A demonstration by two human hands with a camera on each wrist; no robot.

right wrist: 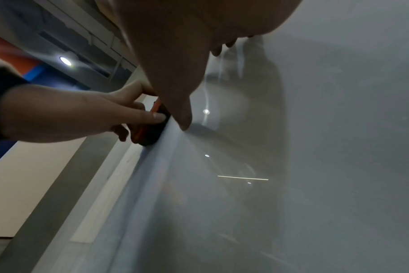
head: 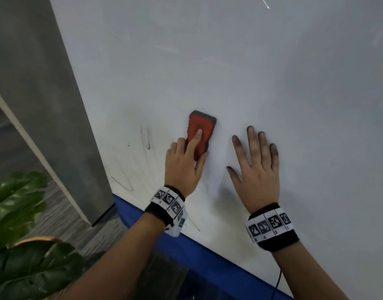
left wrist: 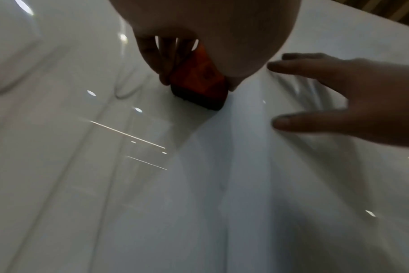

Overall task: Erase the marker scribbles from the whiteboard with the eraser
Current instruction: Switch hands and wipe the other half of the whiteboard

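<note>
A red eraser point(head: 201, 133) with a dark felt pad lies flat against the whiteboard point(head: 251, 72). My left hand point(head: 186, 159) grips it by its lower end, index finger laid along its back, thumb at its right edge. In the left wrist view the eraser point(left wrist: 199, 81) shows below the palm; in the right wrist view the eraser point(right wrist: 149, 129) peeks out behind the thumb. My right hand point(head: 255, 161) presses flat on the board just right of the eraser, fingers spread and fingertips smudged with ink. Faint black marker scribbles point(head: 146, 138) sit left of the eraser, with more scribbles point(head: 123, 184) lower down.
A blue frame point(head: 186, 241) runs along the board's lower edge. A grey column point(head: 45, 94) stands left of the board. Green plant leaves point(head: 19, 224) fill the lower left corner. A thin black cable point(head: 278, 282) hangs near my right forearm.
</note>
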